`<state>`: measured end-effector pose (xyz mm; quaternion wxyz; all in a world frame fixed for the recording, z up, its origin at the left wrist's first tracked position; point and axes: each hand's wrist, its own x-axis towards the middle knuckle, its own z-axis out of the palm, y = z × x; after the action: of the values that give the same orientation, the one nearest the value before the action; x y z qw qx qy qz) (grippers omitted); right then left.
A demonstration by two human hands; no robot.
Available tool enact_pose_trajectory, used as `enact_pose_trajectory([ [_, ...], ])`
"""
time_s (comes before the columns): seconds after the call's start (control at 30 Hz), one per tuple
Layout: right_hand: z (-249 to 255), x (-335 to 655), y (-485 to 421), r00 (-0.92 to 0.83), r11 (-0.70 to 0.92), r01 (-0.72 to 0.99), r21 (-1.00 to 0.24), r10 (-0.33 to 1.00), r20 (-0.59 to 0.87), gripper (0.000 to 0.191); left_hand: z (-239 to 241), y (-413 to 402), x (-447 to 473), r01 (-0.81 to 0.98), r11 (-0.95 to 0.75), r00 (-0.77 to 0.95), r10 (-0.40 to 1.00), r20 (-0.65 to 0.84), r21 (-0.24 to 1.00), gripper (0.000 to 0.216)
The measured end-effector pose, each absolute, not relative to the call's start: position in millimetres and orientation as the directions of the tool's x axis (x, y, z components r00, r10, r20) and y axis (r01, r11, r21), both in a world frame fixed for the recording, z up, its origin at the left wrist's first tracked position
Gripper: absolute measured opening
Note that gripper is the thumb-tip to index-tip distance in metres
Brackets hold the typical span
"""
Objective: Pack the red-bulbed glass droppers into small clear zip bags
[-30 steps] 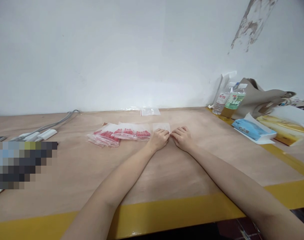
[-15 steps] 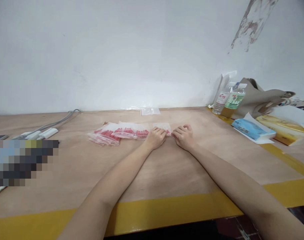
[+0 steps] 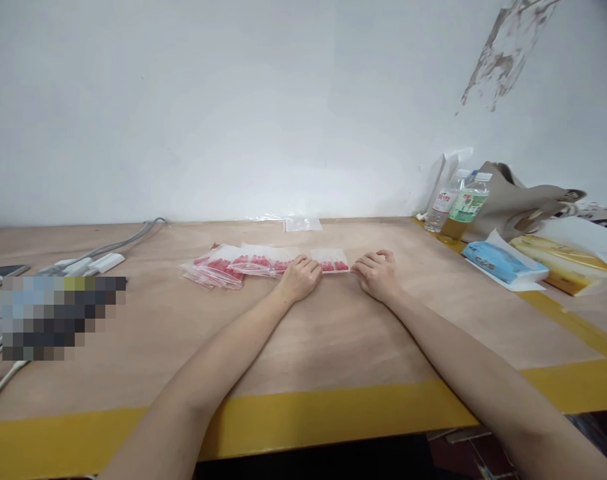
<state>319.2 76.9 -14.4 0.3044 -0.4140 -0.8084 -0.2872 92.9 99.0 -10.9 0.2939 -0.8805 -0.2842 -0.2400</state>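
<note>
A small clear zip bag (image 3: 332,257) with several short red pieces inside lies flat on the table between my hands. My left hand (image 3: 302,277) is closed on its near left corner, fingers curled downward. At the near right corner, my right hand (image 3: 376,273) is closed with thumb and fingers pinched on the bag's edge. To the left of my left hand, more zip bags of red pieces (image 3: 250,260) overlap in a fanned pile. Farther back, by the wall, lies a zip bag (image 3: 303,225) with no red pieces visible in it.
Two drink bottles (image 3: 467,207) stand at the back right beside a beige bag (image 3: 526,200). Nearer are a blue tissue pack (image 3: 503,261) and a yellow one (image 3: 566,263). White adapters with a grey cable (image 3: 128,235) lie at the left. Yellow tape (image 3: 333,417) runs along the table's front edge.
My hands have moved farther apart along the bag's near edge, the left going left and the right going slightly right. More of the bag and its red pieces shows between them.
</note>
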Motion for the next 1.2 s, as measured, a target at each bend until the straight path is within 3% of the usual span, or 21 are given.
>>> enact_pose_trajectory([
  [0.37, -13, 318, 75, -0.436, 0.470, 0.873, 0.129, 0.635, 0.638, 0.023, -7, 90, 90, 0.702, -0.618, 0.684, 0.446, 0.577, -0.355, 0.020],
  [0.4, -12, 315, 73, -0.425, 0.471, 0.876, 0.101, 0.657, 0.622, 0.024, -6, 86, 87, 0.719, -0.601, 0.668, 0.460, 0.585, -0.349, 0.025],
  [0.47, -10, 304, 69, -0.412, 0.476, 0.878, 0.049, 0.699, 0.584, 0.044, -4, 78, 80, 0.775, -0.539, 0.613, 0.510, 0.603, -0.331, 0.043],
  [0.57, -8, 283, 67, -0.464, 0.514, 0.858, 0.013, 0.761, 0.453, 0.071, -2, 69, 71, 0.847, -0.439, 0.526, 0.602, 0.602, -0.300, 0.052],
  [0.73, -11, 284, 74, -0.499, 0.521, 0.852, -0.053, 0.838, 0.222, 0.059, -5, 70, 64, 0.873, -0.440, 0.474, 0.667, 0.575, -0.210, 0.042],
  [1.03, -19, 354, 79, -0.399, 0.451, 0.891, -0.056, 0.836, 0.375, 0.048, -19, 80, 93, 0.792, -0.610, 0.498, 0.651, 0.572, 0.005, 0.030],
  [1.2, -17, 342, 73, -0.401, 0.455, 0.890, 0.026, 0.754, 0.521, 0.048, -23, 80, 103, 0.769, -0.633, 0.477, 0.660, 0.580, 0.087, 0.031],
])
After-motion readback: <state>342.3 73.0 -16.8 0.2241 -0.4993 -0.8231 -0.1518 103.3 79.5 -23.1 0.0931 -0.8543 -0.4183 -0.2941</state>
